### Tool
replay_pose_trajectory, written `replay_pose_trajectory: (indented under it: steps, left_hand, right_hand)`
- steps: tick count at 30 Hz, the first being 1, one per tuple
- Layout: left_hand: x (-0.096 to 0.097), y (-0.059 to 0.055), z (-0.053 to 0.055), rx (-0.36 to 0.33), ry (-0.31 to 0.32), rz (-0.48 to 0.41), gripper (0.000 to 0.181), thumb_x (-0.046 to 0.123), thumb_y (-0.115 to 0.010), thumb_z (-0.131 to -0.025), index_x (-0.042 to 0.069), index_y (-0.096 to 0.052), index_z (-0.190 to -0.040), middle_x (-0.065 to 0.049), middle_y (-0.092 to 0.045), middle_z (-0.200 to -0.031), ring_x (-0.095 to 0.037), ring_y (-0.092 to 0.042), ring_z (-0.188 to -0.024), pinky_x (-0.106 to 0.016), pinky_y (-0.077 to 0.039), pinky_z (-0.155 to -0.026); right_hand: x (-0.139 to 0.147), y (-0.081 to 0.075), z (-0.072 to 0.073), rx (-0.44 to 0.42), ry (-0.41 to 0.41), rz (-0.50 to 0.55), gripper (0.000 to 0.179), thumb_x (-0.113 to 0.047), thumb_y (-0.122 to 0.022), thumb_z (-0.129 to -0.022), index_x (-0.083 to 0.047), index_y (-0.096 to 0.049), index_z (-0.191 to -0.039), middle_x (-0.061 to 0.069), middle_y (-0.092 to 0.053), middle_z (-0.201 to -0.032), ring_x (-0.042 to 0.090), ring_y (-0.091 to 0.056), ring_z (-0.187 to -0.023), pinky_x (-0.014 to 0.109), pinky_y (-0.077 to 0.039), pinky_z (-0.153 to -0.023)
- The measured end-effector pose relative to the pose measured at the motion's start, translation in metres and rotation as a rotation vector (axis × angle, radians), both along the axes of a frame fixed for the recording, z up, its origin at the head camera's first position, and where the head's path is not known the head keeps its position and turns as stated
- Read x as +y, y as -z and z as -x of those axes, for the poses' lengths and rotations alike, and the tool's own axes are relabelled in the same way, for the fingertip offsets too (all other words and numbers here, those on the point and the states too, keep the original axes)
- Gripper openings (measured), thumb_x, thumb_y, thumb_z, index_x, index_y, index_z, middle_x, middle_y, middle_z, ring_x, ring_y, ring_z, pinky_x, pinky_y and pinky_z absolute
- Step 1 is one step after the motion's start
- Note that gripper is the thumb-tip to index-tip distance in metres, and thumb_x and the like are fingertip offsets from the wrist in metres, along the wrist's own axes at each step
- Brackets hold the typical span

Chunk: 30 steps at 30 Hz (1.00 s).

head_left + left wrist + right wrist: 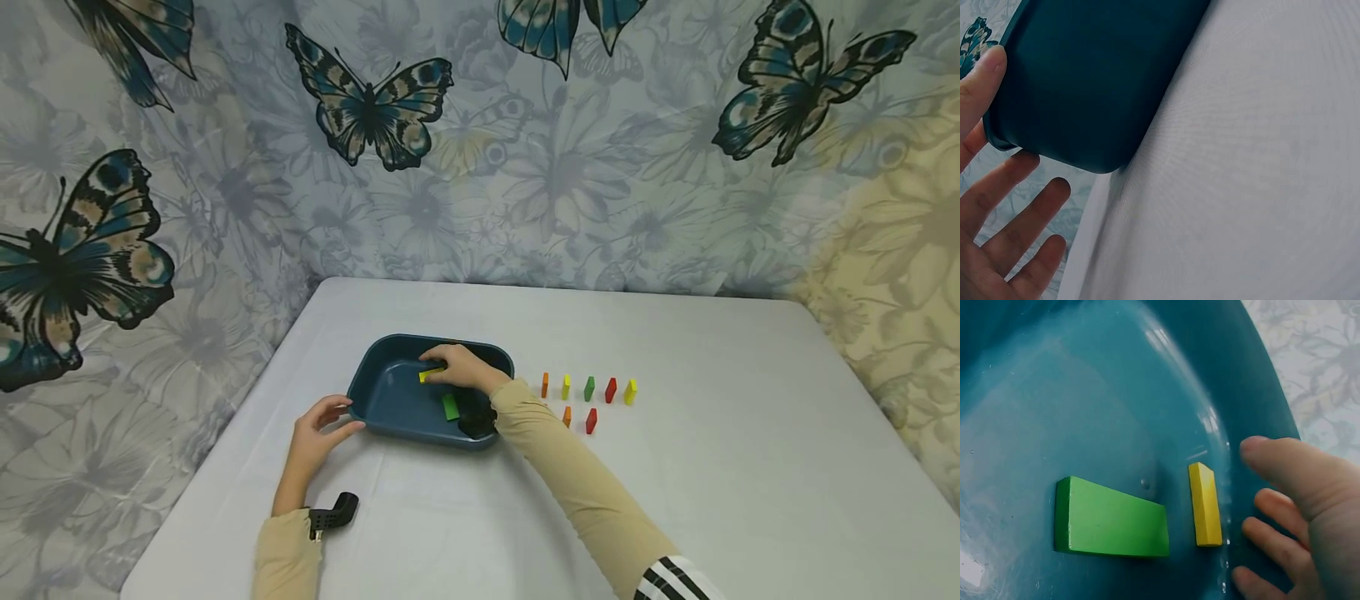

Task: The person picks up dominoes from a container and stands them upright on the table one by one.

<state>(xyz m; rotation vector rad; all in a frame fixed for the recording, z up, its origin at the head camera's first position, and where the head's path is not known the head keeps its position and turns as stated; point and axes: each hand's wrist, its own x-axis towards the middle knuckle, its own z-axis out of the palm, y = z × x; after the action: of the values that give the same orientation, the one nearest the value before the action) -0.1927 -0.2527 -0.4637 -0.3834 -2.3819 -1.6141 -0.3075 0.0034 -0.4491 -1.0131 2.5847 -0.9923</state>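
A dark blue plastic basin (390, 404) stands on the white table. My left hand (321, 429) is at its left corner, thumb (985, 72) against the outer wall near the rim and the other fingers spread, fairly straight. Inside the basin, my right hand (461, 367) reaches down from the right with loosely bent fingers. Close by its fingers lies a small yellow block (1205, 505); in the right wrist view a gap shows between them. A green domino-like block (1113, 519) lies on the basin floor beside the yellow one.
Right of the basin several small blocks stand upright in two rows, among them a green block (589, 388), a red block (611, 391) and an orange block (567, 417). A black wrist camera (335, 512) sticks out from the left sleeve. Butterfly-patterned cloth (420, 217) hangs behind the table.
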Motion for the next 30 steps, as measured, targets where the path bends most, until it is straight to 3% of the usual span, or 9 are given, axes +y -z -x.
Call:
replay_pose_trajectory:
  steps: [11,14,20,26,30]
  left_hand:
    - [-0.004,-0.001,0.001,0.014,-0.010,0.023,0.034,-0.002,-0.073,-0.072,-0.005,-0.058,-0.103,-0.018,-0.058,-0.102,-0.010,-0.055,-0.091,-0.048,-0.041,-0.082]
    - [-0.008,0.008,0.006,0.016,-0.003,0.001,0.034,-0.002,-0.073,-0.071,-0.004,-0.059,-0.103,-0.017,-0.059,-0.102,-0.013,-0.055,-0.092,-0.048,-0.041,-0.082]
    - [-0.011,0.029,0.014,0.006,0.009,-0.014,0.036,0.004,-0.075,-0.071,0.001,-0.060,-0.103,-0.012,-0.059,-0.103,-0.014,-0.056,-0.093,-0.042,-0.043,-0.084]
    - [-0.010,0.028,0.014,0.018,0.008,-0.019,0.036,0.007,-0.076,-0.071,0.004,-0.061,-0.102,-0.009,-0.060,-0.102,-0.014,-0.056,-0.093,-0.040,-0.043,-0.084]
    - [-0.011,0.025,0.013,0.020,0.008,-0.015,0.035,0.007,-0.076,-0.071,0.003,-0.060,-0.103,-0.008,-0.060,-0.102,-0.013,-0.056,-0.092,-0.042,-0.043,-0.084]
  right_hand:
    - [-0.005,0.002,0.003,0.052,-0.037,-0.070,0.032,-0.008,-0.060,-0.086,0.001,-0.058,-0.116,0.011,-0.056,-0.116,0.022,-0.053,-0.103,0.026,-0.045,-0.085]
    - [-0.007,0.002,0.005,0.079,-0.034,-0.080,0.029,-0.007,-0.059,-0.086,0.000,-0.059,-0.114,0.010,-0.058,-0.114,0.021,-0.054,-0.103,0.026,-0.045,-0.084]
    - [-0.010,0.006,0.002,0.136,-0.075,-0.256,0.029,-0.013,-0.061,-0.086,-0.004,-0.060,-0.114,0.008,-0.058,-0.113,0.017,-0.054,-0.099,0.024,-0.045,-0.083]
    - [-0.015,0.009,0.001,0.213,-0.093,-0.316,0.035,-0.014,-0.063,-0.085,-0.003,-0.057,-0.118,0.009,-0.055,-0.118,0.019,-0.051,-0.105,0.025,-0.042,-0.089]
    - [-0.017,0.009,0.001,0.261,-0.110,-0.344,0.033,-0.012,-0.064,-0.084,-0.002,-0.060,-0.115,0.009,-0.057,-0.112,0.018,-0.054,-0.099,0.025,-0.044,-0.085]
